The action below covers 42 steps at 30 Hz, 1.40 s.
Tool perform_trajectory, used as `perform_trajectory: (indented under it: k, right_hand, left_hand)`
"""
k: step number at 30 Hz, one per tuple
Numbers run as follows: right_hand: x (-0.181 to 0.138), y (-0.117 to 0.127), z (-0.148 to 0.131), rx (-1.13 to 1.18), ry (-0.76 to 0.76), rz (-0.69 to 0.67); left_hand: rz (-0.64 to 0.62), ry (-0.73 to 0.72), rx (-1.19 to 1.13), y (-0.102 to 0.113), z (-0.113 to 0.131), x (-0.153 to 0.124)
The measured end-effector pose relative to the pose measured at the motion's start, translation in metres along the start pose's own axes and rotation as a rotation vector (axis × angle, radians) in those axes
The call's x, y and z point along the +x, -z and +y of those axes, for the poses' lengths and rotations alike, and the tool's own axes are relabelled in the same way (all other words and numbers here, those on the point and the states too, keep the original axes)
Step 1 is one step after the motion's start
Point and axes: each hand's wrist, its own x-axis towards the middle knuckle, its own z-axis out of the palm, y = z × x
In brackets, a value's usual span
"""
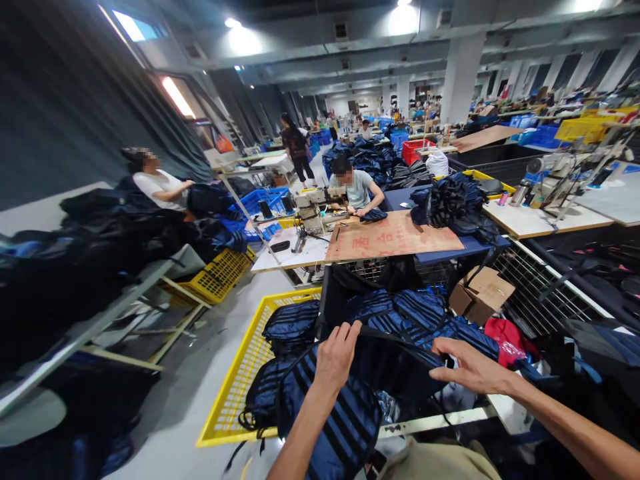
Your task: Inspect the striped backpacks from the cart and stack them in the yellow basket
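I see a crowded sewing floor. Ahead of me a cardboard sheet [395,237] lies flat on a blue table, with a heap of dark bags [453,203] at its right end. Behind it a seated person [356,190] works at a sewing machine [315,207]. Another person [157,183] sits at the left behind a long table piled with dark fabric [100,233]. A small cardboard box [481,293] sits just right of the bin in front of me, with a red bag [506,339] beside it.

Between me and the table stands a dark bin [334,283] filled with navy striped backpacks [415,313]. Left of it a yellow crate [235,380] on the floor holds more of the same backpacks, stacked toward its right side. A second yellow crate [220,273] sits tilted under the left table.

My left hand [336,359] is closed in a pinch on the top edge of a striped backpack [345,420] that hangs low in front of me. My right hand [467,367] lies on the same dark edge, fingers loosely curled with the thumb out; I cannot tell whether it grips.
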Motion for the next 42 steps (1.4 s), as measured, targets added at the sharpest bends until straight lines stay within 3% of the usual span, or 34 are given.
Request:
perform_trajectory:
  k: [2, 6, 9, 11, 14, 17, 19, 21, 24, 27, 31, 35, 38, 42]
  right_hand:
    - [0.009, 0.002, 0.011, -0.212, 0.041, 0.094]
    - [0.021, 0.003, 0.052, -0.687, 0.113, 0.405]
    - [0.022, 0.008, 0.071, -0.835, 0.170, 0.529]
    - [0.021, 0.012, 0.067, -0.814, 0.169, 0.561]
    - [0.025, 0.007, 0.039, -0.701, 0.183, 0.581]
    - [0.031, -0.011, 0.006, -0.639, 0.318, 0.433]
    - [0.032, -0.021, -0.008, -0.603, 0.350, 0.311]
    - [0.030, -0.021, -0.014, -0.521, 0.285, 0.301]
    - [0.020, 0.003, -0.008, -0.324, 0.125, 0.407]
    - [0.007, 0.043, 0.011, -0.167, -0.003, 0.531]
    - [-0.007, 0.088, 0.049, -0.057, -0.139, 0.750]
    - [-0.013, 0.104, 0.079, 0.066, -0.184, 0.816]
    - [-0.014, 0.103, 0.083, 0.121, -0.204, 0.803]
    - [-0.015, 0.090, 0.066, 0.230, -0.194, 0.633]
  left_hand:
    - [-0.007, -0.033, 0.077, -0.010, 0.000, -0.014]
    - [-0.007, -0.041, 0.106, -0.019, 0.017, -0.031]
    - [0.046, -0.054, 0.058, -0.013, 0.028, -0.027]
    - [0.127, -0.043, 0.022, -0.003, 0.036, -0.019]
    - [0.247, -0.027, -0.037, 0.012, 0.055, -0.005]
    - [0.229, -0.088, -0.160, 0.023, 0.082, 0.009]
    - [0.155, -0.062, -0.320, 0.026, 0.094, 0.016]
    - [0.039, 0.095, -0.530, 0.026, 0.094, 0.019]
    - [-0.274, 0.359, -0.819, 0.026, 0.077, 0.011]
    - [-0.557, 0.506, -1.006, 0.029, 0.056, -0.018]
    - [-0.748, 0.609, -1.245, 0.037, 0.044, -0.065]
    - [-0.867, 0.586, -1.342, 0.045, 0.053, -0.084]
    - [-0.686, 0.569, -1.125, 0.042, 0.051, -0.075]
    - [-0.116, 0.432, -0.577, 0.024, 0.006, -0.051]
